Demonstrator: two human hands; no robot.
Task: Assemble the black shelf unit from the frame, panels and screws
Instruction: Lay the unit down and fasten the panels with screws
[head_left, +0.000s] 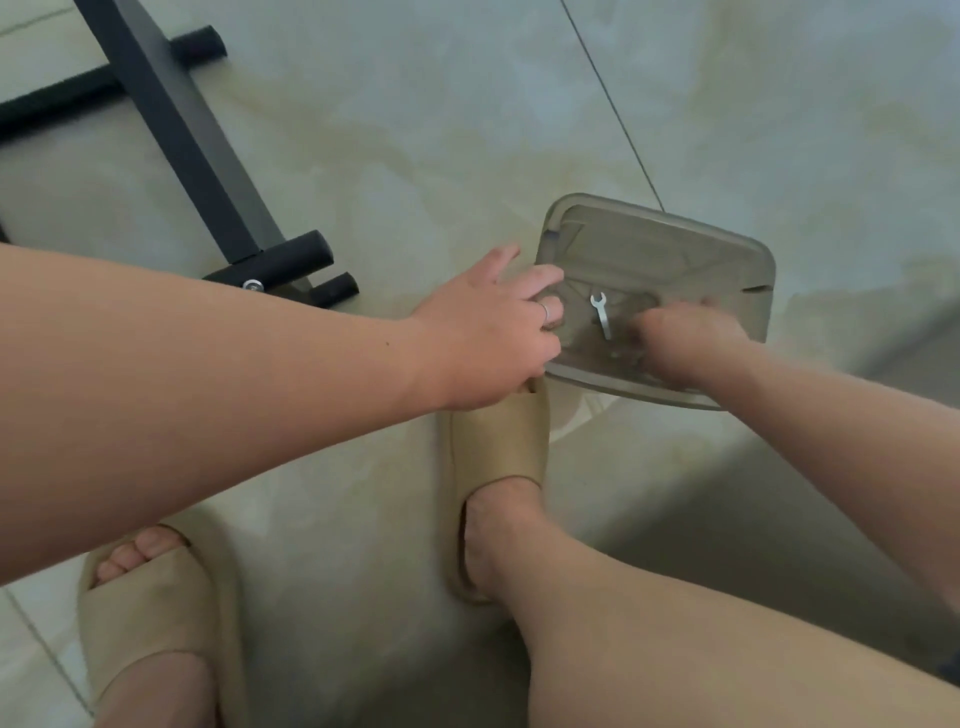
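Note:
A clear greyish plastic tray (675, 234) lies on the floor tiles with a small silver wrench (601, 314) inside it. My left hand (488, 332) rests on the tray's left rim, fingers spread and a ring on one finger. My right hand (680, 343) reaches into the tray just right of the wrench; it is blurred and its fingers curl down, so what it holds cannot be seen. The black metal frame (192, 140) lies on the floor at the upper left, with a silver bolt (253, 285) at its near joint.
My two feet in beige slippers (498, 457) (150, 613) stand on the pale tiled floor, the right one touching the tray's near edge. A dark tile seam (613, 104) runs diagonally behind the tray.

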